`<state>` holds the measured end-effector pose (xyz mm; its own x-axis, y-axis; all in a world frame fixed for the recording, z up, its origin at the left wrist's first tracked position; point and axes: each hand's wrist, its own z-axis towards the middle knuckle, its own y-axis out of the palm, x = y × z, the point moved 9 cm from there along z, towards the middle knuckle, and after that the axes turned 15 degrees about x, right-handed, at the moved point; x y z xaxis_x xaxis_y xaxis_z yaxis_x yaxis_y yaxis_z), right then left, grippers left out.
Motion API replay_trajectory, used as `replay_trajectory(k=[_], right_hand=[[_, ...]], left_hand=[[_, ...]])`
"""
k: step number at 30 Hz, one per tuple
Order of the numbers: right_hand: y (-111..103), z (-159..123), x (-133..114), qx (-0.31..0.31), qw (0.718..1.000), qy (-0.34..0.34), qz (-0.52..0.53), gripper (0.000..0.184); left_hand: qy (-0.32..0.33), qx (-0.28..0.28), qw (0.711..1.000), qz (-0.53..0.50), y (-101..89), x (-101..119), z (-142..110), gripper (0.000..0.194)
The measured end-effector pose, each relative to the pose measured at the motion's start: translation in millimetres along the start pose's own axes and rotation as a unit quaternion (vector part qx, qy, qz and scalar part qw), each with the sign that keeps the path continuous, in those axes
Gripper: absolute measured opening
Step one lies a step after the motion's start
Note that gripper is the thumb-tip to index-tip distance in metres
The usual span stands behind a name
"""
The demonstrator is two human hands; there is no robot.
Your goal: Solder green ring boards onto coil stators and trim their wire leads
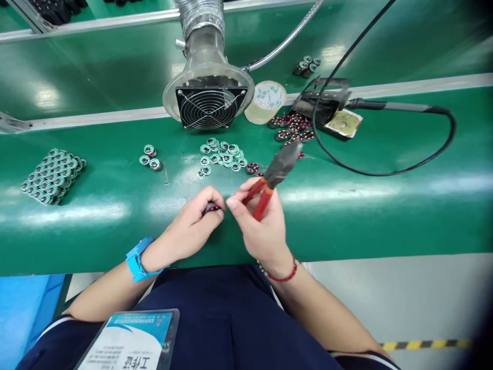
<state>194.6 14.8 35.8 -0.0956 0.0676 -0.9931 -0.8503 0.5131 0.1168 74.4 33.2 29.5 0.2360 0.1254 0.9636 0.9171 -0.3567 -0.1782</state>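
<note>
Between the thumb and fingers of my left hand (196, 221) is a small round motor coil (211, 207), dark with pink-red dots on its face. My right hand (265, 226) is closed around the red handles of pliers (283, 164), whose dark jaws point up and away to the right. The thumb and forefinger of that hand are pinched close to the coil; whether they hold a thin wire cannot be made out. Past the pliers lie loose coils (295, 128) with copper and pink windings. Green ring-shaped circuit boards (225, 154) are scattered in front of my hands.
A fume extractor fan (210, 107) hangs at the back centre, beside a roll of tape (265, 102). A soldering iron (389, 106) rests in its stand, its black cable looping over the right side. A stacked block of board-topped coils (53, 177) stands at left.
</note>
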Motion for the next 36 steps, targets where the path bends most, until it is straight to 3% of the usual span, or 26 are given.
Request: replay_trajectory(k=[4,8,13,15,18,30,36], right_hand=[[-32.9,15.1,-3.4,0.069,0.997,0.015,-0.014,0.025],[-49.3,12.3,-4.6,-0.013,0.991,-0.015,-0.134,0.024],[-56.1,-4.4,-12.2,-0.094,0.92,-0.178,-0.336,0.03],[-54.5,-9.9,-14.5,-0.117,0.888,-0.237,-0.376,0.031],[-54.6,-13.4,-13.4,-0.137,0.867,-0.27,-0.396,0.036],[-57.4,-16.7,-10.6,-0.141,0.866,-0.277,-0.393,0.034],[-61.7,-15.0,-8.5,-0.12,0.879,-0.267,-0.376,0.033]], left_hand=[[-0.032,-0.018,0.998,-0.041,3.1,1.5,-1.4,0.012],[-0.062,-0.029,0.995,-0.075,6.9,1.1,-1.0,0.021],[-0.031,-0.01,0.998,-0.057,6.8,8.0,2.7,0.023],[-0.024,-0.003,0.998,-0.053,7.3,11.0,4.3,0.023],[-0.018,0.002,0.999,-0.045,9.2,14.8,6.4,0.022],[-0.009,0.013,1.0,-0.012,12.0,16.3,8.9,0.022],[-0.017,0.011,1.0,-0.017,13.1,15.6,8.4,0.023]])
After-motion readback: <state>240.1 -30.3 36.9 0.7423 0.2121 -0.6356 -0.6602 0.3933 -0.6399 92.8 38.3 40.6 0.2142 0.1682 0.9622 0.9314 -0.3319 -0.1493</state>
